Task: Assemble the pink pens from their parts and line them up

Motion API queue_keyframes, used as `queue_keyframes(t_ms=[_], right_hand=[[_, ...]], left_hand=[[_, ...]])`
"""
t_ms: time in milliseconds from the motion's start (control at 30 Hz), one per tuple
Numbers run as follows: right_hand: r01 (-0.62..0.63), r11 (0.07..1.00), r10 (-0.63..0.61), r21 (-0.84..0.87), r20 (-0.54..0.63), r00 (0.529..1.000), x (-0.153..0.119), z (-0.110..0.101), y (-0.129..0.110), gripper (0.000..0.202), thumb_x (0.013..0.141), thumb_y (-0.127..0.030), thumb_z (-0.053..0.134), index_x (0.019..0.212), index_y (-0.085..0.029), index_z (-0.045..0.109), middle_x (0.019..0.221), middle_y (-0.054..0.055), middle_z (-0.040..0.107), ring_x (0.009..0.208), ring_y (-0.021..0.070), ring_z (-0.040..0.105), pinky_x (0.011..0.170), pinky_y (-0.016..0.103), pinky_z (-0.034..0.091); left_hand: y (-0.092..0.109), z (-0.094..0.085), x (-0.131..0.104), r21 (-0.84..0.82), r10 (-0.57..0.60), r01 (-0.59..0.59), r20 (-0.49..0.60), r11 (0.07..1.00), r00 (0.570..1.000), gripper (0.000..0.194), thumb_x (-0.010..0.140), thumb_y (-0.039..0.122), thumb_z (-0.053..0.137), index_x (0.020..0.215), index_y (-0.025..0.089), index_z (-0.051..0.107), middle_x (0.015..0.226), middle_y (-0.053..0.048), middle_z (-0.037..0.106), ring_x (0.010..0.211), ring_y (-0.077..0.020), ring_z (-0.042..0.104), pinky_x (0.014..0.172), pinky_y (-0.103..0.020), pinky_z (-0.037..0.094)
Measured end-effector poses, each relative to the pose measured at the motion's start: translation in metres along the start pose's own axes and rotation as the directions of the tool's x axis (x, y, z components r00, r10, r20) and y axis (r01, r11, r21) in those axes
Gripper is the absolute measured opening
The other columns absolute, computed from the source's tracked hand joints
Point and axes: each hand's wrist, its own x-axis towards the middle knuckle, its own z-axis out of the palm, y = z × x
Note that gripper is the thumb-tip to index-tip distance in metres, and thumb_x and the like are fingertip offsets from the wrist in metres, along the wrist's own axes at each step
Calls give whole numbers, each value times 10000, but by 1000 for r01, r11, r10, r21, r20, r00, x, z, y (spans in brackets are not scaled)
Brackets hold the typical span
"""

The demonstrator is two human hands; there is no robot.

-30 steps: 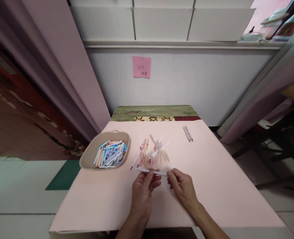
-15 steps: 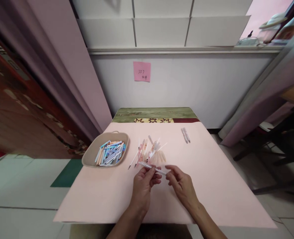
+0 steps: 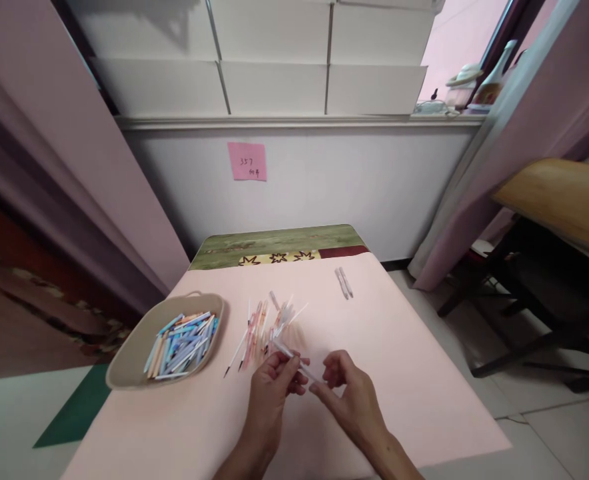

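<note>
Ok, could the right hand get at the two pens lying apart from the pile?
Probably yes: nothing seems to block the right hand from the two pens, as the pile lies off to the left. The left hand holds another pen, its end by the right hand.

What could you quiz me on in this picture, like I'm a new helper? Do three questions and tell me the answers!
1. Pick one. What is the left hand holding?
A. a cup
B. a pale pen
C. scissors

2. True or false? Two pens lie side by side, to the right of the loose pile on the table.

3. Fill in the blank. The number on the pink note on the wall is ____.

Key: 1. B. 2. True. 3. 357.
</note>
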Motion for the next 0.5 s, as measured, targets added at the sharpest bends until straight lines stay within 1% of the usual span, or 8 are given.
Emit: queue_keyframes(t_ms=[67, 133, 233, 300, 400, 433, 467, 500], right_hand=[[-19, 1000, 19, -22, 7, 1000, 3, 2, -2, 216, 703, -334, 732, 792, -197, 590, 663, -18, 605, 602, 127, 547, 588, 225, 415], [-66, 998, 66, 4, 39, 997, 7, 8, -4, 192, 723, -342, 707, 706, -189, 593, 629, -13, 590, 583, 121, 525, 571, 227, 399], [-220, 940, 172, 259, 197, 965, 11, 19, -8, 299, 775, -453, 642, 709, -162, 619, 637, 13, 597, 555, 115, 522, 543, 229, 396], [-436, 771, 221, 464, 447, 867, 11, 25, -10, 394, 783, -531, 603, 758, -140, 636, 633, 15, 583, 492, 97, 501, 495, 221, 387], [-686, 514, 168, 515, 724, 669, 11, 32, -10, 470, 780, -571, 592, 850, -111, 655, 626, 3, 557, 441, 69, 472, 466, 203, 371], [-704, 497, 149, 507, 749, 645, 11, 35, -10, 491, 787, -585, 580, 868, -106, 655, 636, 10, 568, 457, 73, 493, 482, 205, 382], [-689, 515, 142, 510, 742, 655, 12, 37, -8, 497, 783, -592, 589, 878, -107, 649, 650, 19, 586, 487, 84, 522, 506, 210, 395], [-647, 555, 147, 523, 704, 695, 13, 40, -7, 486, 755, -584, 635, 884, -116, 636, 664, 23, 604, 526, 97, 548, 533, 214, 404]], left_hand=[[-1, -1, 6, 19, -6, 5, 19, 1000, 1000, 324, 659, 356, 765, 842, 117, 646, 831, -86, 723, 540, -97, 568, 490, -227, 461], [1, -3, 10, 26, -9, 9, 30, 1000, 999, 330, 662, 362, 761, 859, 121, 652, 823, -84, 723, 538, -100, 565, 490, -227, 451], [5, -13, 12, 13, -27, 26, 65, 1000, 998, 324, 682, 363, 748, 888, 128, 660, 825, -83, 724, 523, -90, 559, 495, -220, 436], [8, -22, 12, -16, -57, 59, 119, 998, 991, 316, 704, 366, 733, 908, 136, 659, 838, -85, 724, 496, -79, 550, 486, -215, 419], [9, -39, 11, -47, -103, 113, 181, 992, 978, 335, 692, 390, 740, 899, 142, 650, 814, -83, 723, 438, -71, 522, 428, -206, 362], [9, -44, 11, -36, -108, 116, 179, 993, 978, 344, 681, 399, 747, 888, 143, 647, 797, -81, 721, 428, -72, 516, 415, -203, 345], [10, -47, 11, -11, -102, 105, 164, 994, 981, 352, 670, 404, 753, 879, 143, 645, 780, -76, 720, 424, -74, 511, 409, -202, 336], [10, -50, 11, 24, -86, 83, 141, 996, 986, 357, 662, 408, 758, 872, 143, 644, 766, -71, 718, 424, -74, 506, 409, -201, 334]])
